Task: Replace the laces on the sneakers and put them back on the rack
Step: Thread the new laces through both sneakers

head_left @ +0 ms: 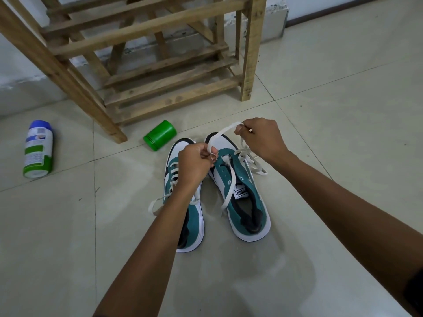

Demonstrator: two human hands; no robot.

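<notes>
Two teal-and-white sneakers stand side by side on the tiled floor, toes pointing away from me. The left sneaker (194, 223) is partly laced and lies under my left forearm. The right sneaker (245, 202) has open eyelets, with a white lace (225, 130) running loosely through its front. My left hand (196, 165) pinches this lace above the shoe's toe end. My right hand (261, 139) pinches the same lace further along, so a strip arcs between the two hands. More lace trails over the right shoe and onto the floor at its right.
A wooden slatted shoe rack (174, 97) stands just beyond the sneakers. A green cylindrical container (160, 135) lies on its side near the rack's leg. A white, blue and green bottle (38, 149) lies on the floor at far left.
</notes>
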